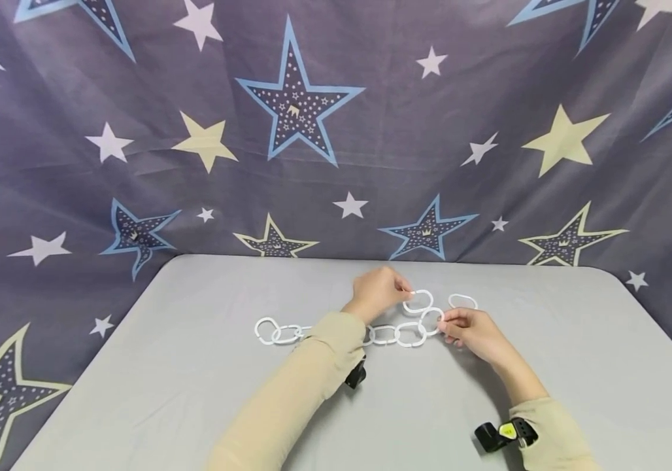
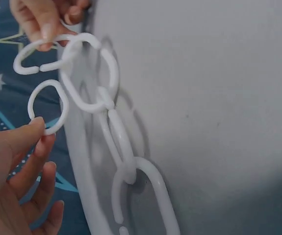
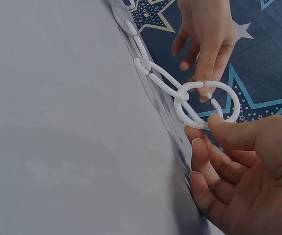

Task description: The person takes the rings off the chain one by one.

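A chain of white plastic links (image 1: 383,335) lies across the grey table, partly hidden behind the left forearm. My left hand (image 1: 378,291) pinches a separate oval link (image 2: 66,100) between thumb and forefinger. That link has a small gap in its loop. With thumb and fingertips, my right hand (image 1: 474,332) holds the chain's right end link (image 2: 25,56), raised off the table. In the right wrist view the right hand (image 3: 258,166) grips the end link, while the left hand (image 3: 207,39) is just beyond it. The two links overlap there; whether they are joined I cannot tell.
Another loose white link (image 1: 462,301) lies on the table behind the right hand. The grey table (image 1: 153,366) extends around the chain on both sides. A dark curtain with stars (image 1: 336,183) hangs along its far edge.
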`<action>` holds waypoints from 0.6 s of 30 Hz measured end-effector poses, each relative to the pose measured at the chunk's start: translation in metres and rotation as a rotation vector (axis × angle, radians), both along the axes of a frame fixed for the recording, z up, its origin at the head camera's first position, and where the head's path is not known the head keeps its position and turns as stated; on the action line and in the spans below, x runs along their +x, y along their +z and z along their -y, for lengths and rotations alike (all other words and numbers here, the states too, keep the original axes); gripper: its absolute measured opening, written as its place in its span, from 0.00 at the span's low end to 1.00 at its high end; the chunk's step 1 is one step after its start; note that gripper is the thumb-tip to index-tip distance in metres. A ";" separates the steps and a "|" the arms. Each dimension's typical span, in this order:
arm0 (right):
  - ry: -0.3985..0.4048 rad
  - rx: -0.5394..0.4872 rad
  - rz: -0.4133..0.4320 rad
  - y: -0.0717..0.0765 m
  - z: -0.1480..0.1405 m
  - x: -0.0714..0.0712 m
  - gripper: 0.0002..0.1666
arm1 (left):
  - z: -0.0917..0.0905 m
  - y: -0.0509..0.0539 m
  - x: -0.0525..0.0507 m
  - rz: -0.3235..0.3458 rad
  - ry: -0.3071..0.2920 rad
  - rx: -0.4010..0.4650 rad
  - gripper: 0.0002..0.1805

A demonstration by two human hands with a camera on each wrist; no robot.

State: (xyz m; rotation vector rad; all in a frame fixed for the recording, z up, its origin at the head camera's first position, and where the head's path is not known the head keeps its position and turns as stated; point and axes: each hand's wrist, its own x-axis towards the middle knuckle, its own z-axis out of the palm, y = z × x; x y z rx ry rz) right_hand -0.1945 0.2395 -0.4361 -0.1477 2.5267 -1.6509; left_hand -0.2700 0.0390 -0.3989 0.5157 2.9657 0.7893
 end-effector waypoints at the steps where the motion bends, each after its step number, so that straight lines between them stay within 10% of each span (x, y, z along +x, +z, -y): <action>1: 0.000 0.001 0.001 0.000 0.000 0.000 0.13 | -0.001 -0.001 -0.002 0.011 -0.008 -0.010 0.05; 18: 0.012 0.005 0.005 -0.002 0.001 0.001 0.12 | -0.026 -0.015 -0.042 0.059 -0.033 -0.182 0.05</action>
